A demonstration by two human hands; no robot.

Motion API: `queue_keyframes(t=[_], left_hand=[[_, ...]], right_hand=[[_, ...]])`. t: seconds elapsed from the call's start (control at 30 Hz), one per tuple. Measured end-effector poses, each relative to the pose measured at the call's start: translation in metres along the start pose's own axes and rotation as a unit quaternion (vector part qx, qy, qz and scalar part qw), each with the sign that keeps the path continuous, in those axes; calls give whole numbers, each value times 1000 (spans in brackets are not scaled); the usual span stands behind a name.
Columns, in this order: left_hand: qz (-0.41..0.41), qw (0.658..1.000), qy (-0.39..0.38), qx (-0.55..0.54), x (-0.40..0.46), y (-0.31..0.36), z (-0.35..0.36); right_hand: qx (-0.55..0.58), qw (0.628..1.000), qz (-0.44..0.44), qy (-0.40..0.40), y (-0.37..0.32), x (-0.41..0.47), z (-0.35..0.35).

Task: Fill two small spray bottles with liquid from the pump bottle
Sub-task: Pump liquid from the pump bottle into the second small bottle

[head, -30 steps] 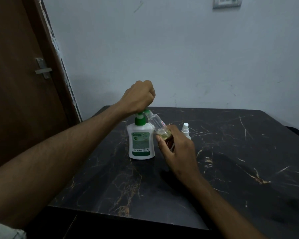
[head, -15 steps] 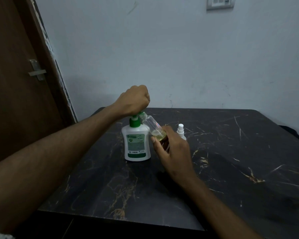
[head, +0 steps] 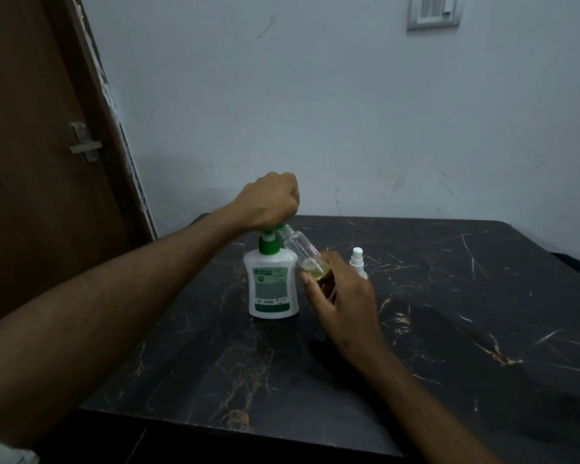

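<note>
Left hand (head: 268, 200) closed in fist, knuckles up, heel of fist pressing downward; left forearm bare, stretched diagonally from lower left. Right hand (head: 340, 298) lower, back toward camera, fingers (head: 310, 289) curled in grip, thumb side up; right forearm enters from lower right.

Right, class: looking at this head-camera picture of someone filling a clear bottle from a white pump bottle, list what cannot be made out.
- Green pump head of the white pump bottle: covered by the left hand.
- Base of the clear small bottle: hidden in the right hand.
- White spray bottle: lower body behind that hand.
- Pump bottle label: too small to read.
</note>
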State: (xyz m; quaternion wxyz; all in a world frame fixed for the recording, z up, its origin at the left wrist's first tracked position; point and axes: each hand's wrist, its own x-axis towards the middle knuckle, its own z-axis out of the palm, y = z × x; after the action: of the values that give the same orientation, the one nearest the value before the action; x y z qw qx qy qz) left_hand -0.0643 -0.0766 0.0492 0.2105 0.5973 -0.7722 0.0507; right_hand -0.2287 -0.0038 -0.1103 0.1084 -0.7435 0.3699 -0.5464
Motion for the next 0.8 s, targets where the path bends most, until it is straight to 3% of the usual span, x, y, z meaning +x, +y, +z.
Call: queue_keyframes(t=[0.8], left_hand=[[24, 1000, -10, -14, 0, -4, 1]], right_hand=[[5, 1000, 4, 0, -2, 0, 0]])
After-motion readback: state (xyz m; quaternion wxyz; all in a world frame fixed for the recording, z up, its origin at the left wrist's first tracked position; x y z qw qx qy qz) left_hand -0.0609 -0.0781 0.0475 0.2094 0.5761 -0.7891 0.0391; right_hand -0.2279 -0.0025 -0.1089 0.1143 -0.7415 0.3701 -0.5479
